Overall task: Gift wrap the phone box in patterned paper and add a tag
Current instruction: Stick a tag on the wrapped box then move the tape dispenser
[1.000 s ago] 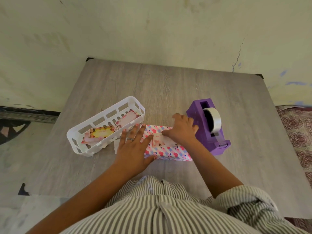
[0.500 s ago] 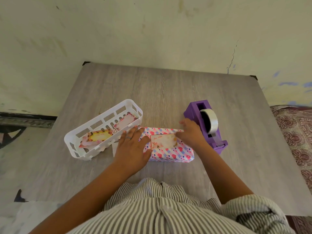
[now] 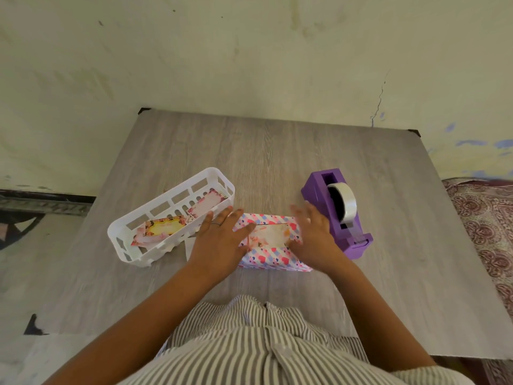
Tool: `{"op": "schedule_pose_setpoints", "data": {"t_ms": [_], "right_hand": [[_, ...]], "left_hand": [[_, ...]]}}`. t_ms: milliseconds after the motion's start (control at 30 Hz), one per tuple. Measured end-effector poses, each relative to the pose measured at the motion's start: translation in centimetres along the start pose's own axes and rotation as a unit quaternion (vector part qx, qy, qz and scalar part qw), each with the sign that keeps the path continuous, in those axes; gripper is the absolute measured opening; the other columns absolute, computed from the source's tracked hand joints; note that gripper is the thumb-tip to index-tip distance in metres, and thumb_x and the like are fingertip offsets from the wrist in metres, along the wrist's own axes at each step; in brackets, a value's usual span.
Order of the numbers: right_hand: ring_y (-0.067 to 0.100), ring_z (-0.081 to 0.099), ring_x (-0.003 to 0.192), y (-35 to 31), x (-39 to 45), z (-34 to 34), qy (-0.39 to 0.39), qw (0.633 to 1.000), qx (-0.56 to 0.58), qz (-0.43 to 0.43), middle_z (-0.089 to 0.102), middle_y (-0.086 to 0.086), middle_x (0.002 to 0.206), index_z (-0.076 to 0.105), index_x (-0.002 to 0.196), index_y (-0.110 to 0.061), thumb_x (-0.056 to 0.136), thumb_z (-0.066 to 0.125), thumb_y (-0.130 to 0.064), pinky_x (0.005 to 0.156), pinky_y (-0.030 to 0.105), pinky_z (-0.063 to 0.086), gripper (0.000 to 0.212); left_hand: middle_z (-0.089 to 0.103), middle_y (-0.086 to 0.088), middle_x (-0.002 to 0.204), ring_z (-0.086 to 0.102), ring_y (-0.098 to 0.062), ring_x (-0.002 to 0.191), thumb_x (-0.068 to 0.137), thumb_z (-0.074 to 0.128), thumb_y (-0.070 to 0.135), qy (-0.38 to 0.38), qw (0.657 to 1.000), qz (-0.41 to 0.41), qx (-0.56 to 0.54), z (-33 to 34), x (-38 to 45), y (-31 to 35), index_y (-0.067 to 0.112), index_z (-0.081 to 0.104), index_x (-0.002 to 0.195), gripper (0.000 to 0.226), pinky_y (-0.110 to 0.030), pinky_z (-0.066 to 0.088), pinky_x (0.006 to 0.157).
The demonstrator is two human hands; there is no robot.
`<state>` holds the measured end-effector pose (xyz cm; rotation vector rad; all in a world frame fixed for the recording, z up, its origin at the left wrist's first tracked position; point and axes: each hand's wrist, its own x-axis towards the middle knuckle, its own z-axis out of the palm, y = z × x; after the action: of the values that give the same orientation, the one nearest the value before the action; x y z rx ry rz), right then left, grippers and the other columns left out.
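The wrapped phone box (image 3: 273, 243), covered in paper patterned with pink and red hearts on pale blue checks, lies flat on the grey wood-grain table (image 3: 277, 157) just in front of the person, between a white slotted plastic basket (image 3: 169, 215) on the left and a purple tape dispenser (image 3: 337, 215) on the right. A pale floral gift tag (image 3: 268, 236) lies on the top face of the box. The left hand (image 3: 219, 240) rests flat over the left end of the box, fingers straight and spread, a ring on one finger. The right hand (image 3: 311, 234) lies over the right end with its fingers extended; it is a little blurred, so I cannot tell how firmly it presses, but neither hand curls round or pinches anything. The basket holds two more tags, a yellow-centred tag (image 3: 163, 227) and a pink-bordered tag (image 3: 206, 202). The roll of clear tape (image 3: 342, 202) sits in the dispenser just beside the right hand. The wrapping looks finished and the step in hand appears to be fixing the tag; whether tape already holds it is not clear. If it is loose, the next move calls for one hand to steady the tag while the other draws a short strip from the dispenser.
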<state>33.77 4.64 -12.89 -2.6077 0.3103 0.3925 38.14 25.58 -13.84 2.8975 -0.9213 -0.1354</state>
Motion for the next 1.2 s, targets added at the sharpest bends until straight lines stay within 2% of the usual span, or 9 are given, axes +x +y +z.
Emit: {"op": "schedule_pose_setpoints", "data": {"t_ms": [67,233,333,400,500,767,867,1067,1200], "right_hand": [[0.031,-0.008,0.145,-0.5,-0.9,1.0,-0.023,0.993,-0.098,-0.067,-0.013,-0.001,0.158,0.005,0.15,-0.034,0.092,0.049,-0.048,0.115,0.053,0.011,0.075],[0.031,-0.008,0.145,0.6,-2.1,1.9,0.022,0.989,-0.146,-0.019,-0.011,0.0,0.159,0.003,0.15,-0.033,0.092,0.037,-0.06,0.116,0.051,0.007,0.073],[0.03,0.004,0.145,1.0,-2.8,1.9,0.055,0.997,-0.052,0.034,-0.001,0.004,0.159,0.009,0.15,-0.023,0.089,0.051,-0.053,0.116,0.044,0.017,0.08],[0.028,0.023,0.141,1.2,-3.2,2.1,0.073,0.989,0.096,0.085,0.02,0.007,0.154,0.016,0.147,-0.016,0.086,0.064,-0.041,0.112,0.041,0.028,0.081],[0.023,0.048,0.127,1.2,-3.8,2.3,0.031,0.94,0.303,0.154,0.047,0.004,0.139,0.034,0.137,-0.016,0.086,0.067,-0.027,0.102,0.042,0.043,0.062],[0.019,0.054,0.118,0.9,-4.3,-0.1,0.059,0.914,0.372,0.149,0.054,-0.002,0.127,0.041,0.131,-0.018,0.088,0.064,-0.022,0.096,0.039,0.048,0.049],[0.012,0.056,0.112,0.7,-3.7,-1.9,0.095,0.903,0.404,0.108,0.056,-0.008,0.12,0.042,0.13,-0.023,0.087,0.065,-0.021,0.094,0.035,0.049,0.049],[0.009,0.061,0.112,0.5,0.6,-6.2,0.13,0.86,0.492,0.026,0.064,-0.006,0.121,0.051,0.131,-0.017,0.087,0.064,-0.006,0.093,0.028,0.051,0.047],[0.016,0.064,0.108,0.6,5.2,-9.4,0.142,0.843,0.519,-0.009,0.068,0.002,0.116,0.054,0.128,-0.011,0.088,0.058,0.005,0.093,0.029,0.051,0.043]], "left_hand": [[0.055,-0.009,0.134,0.049,-0.032,0.126,0.077,0.069,0.049,-0.004,1.0,-0.01,0.024,0.2,-0.5,0.2,0.028,0.062,0.122,0.05,-0.055,0.032,0.103],[0.02,-0.009,0.156,0.013,-0.025,0.145,0.094,0.044,0.048,-0.012,0.996,-0.087,-0.019,0.7,-1.8,0.8,0.015,0.027,0.147,0.065,-0.04,0.009,0.116],[0.017,-0.005,0.156,0.017,-0.021,0.144,0.095,0.047,0.04,-0.006,0.982,-0.133,-0.137,0.7,-2.6,1.1,0.012,0.017,0.149,0.068,-0.033,0.017,0.115],[0.034,-0.005,0.149,0.033,-0.019,0.137,0.092,0.055,0.033,0.008,0.949,-0.17,-0.265,0.7,-3.0,1.3,0.012,0.027,0.145,0.064,-0.032,0.031,0.109],[0.053,-0.003,0.136,0.05,-0.018,0.124,0.092,0.056,0.026,-0.02,0.907,-0.225,-0.355,0.3,-3.0,1.6,0.013,0.043,0.135,0.047,-0.03,0.04,0.1],[0.056,0.007,0.131,0.054,-0.009,0.118,0.095,0.052,0.025,0.025,0.918,-0.19,-0.347,-2.3,-3.1,2.0,0.019,0.046,0.135,0.041,-0.013,0.036,0.088],[0.047,0.015,0.133,0.048,-0.002,0.12,0.093,0.055,0.023,0.079,0.918,-0.169,-0.351,-4.4,-2.1,2.0,0.023,0.038,0.141,0.051,-0.018,0.037,0.096],[0.055,0.004,0.133,0.054,-0.013,0.12,0.091,0.057,0.025,0.121,0.902,-0.188,-0.368,-8.3,3.8,-0.3,0.019,0.044,0.138,0.049,-0.03,0.043,0.097],[0.059,0.003,0.128,0.056,-0.011,0.114,0.092,0.057,0.019,0.135,0.895,-0.168,-0.391,-9.3,9.0,-1.5,0.016,0.048,0.134,0.044,-0.02,0.043,0.091]]}}
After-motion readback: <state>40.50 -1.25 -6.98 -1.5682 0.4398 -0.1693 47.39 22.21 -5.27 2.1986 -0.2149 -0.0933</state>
